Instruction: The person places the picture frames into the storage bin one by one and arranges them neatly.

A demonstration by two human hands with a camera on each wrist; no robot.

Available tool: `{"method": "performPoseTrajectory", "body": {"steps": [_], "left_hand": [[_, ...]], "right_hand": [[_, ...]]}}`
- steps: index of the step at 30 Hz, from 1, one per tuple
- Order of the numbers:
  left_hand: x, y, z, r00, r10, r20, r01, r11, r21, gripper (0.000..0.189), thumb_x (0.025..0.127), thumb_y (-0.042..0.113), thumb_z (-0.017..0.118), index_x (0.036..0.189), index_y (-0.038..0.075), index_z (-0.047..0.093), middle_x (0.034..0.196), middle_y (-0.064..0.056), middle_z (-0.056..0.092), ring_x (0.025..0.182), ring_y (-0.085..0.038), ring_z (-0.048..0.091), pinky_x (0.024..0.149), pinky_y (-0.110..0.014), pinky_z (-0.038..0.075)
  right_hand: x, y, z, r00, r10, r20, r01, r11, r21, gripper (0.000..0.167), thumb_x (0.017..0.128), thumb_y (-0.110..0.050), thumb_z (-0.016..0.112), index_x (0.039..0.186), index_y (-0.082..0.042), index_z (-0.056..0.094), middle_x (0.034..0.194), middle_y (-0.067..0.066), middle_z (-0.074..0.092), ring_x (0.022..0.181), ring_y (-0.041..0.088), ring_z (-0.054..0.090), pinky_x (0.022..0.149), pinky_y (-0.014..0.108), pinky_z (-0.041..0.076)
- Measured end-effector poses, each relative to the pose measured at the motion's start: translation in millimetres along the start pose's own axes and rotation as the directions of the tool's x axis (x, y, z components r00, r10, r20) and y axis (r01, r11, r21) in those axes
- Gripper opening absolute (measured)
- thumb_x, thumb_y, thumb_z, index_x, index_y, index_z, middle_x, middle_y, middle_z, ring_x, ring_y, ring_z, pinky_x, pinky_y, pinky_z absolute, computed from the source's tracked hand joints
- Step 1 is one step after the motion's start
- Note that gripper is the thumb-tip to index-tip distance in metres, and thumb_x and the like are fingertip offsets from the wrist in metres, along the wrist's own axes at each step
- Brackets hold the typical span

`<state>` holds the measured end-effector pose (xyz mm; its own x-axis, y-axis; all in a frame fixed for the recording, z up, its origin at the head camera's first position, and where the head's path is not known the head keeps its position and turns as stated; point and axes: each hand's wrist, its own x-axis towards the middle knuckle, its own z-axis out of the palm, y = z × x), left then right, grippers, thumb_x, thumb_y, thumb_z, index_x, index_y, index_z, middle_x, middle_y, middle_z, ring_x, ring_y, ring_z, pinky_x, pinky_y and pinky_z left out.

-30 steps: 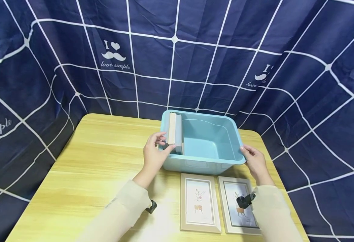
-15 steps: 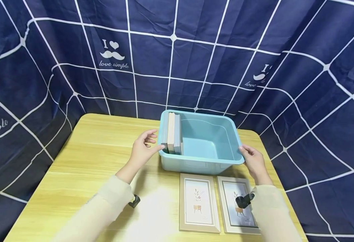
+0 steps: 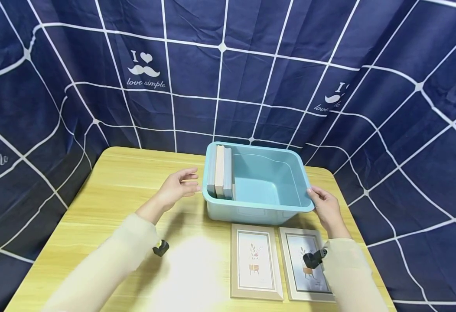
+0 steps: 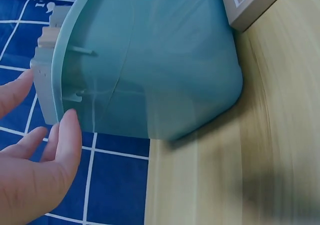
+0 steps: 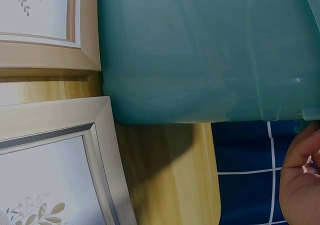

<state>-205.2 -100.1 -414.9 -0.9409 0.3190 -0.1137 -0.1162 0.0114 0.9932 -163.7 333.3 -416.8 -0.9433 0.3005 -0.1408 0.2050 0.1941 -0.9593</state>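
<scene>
A light blue plastic tub stands on the wooden table. Flat upright pieces with grey and beige edges are lined up on edge along its left inner wall; their faces are hidden. Just outside the left rim is my left hand, fingers loosely spread and holding nothing. In the left wrist view, a fingertip comes right up to the rim. At the front right corner, my right hand holds the tub's rim between thumb and fingers; the right wrist view catches this hand under the rim.
Two picture frames with potted-plant prints, a beige one and a paler one, lie flat in front of the tub. The right forearm overlaps the paler frame. A dark blue checked curtain hangs around the table.
My left hand has come away from the upright pieces in the tub and drawn left, outside the rim. The right hand stays on the right rim.
</scene>
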Motion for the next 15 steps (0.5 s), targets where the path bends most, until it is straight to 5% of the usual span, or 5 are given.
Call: {"method": "performPoseTrajectory", "body": {"steps": [9, 15], "left_hand": [[14.1, 3.0, -2.2, 0.989, -0.127, 0.079, 0.137, 0.981, -0.139, 0.056, 0.091, -0.005, 0.058, 0.142, -0.007, 0.035, 0.138, -0.027, 0.042, 0.118, -0.033, 0.050, 0.094, -0.045, 0.048], [19.7, 2.9, -0.2, 0.980, -0.139, 0.142, 0.163, 0.971, -0.176, 0.056, 0.090, -0.008, 0.056, 0.142, -0.007, 0.033, 0.137, -0.029, 0.042, 0.114, -0.028, 0.054, 0.099, -0.050, 0.042]], "right_hand": [[0.2, -0.1, -0.5, 1.000, 0.004, -0.005, -0.004, 1.000, -0.026, 0.061, 0.096, -0.030, 0.057, 0.139, 0.008, 0.040, 0.096, -0.009, 0.057, 0.084, -0.001, 0.058, 0.073, 0.015, 0.053], [0.8, 0.2, -1.0, 1.000, 0.004, -0.003, -0.004, 0.999, -0.038, 0.061, 0.095, -0.031, 0.058, 0.139, 0.007, 0.040, 0.099, -0.008, 0.057, 0.085, 0.000, 0.058, 0.074, 0.015, 0.052]]}}
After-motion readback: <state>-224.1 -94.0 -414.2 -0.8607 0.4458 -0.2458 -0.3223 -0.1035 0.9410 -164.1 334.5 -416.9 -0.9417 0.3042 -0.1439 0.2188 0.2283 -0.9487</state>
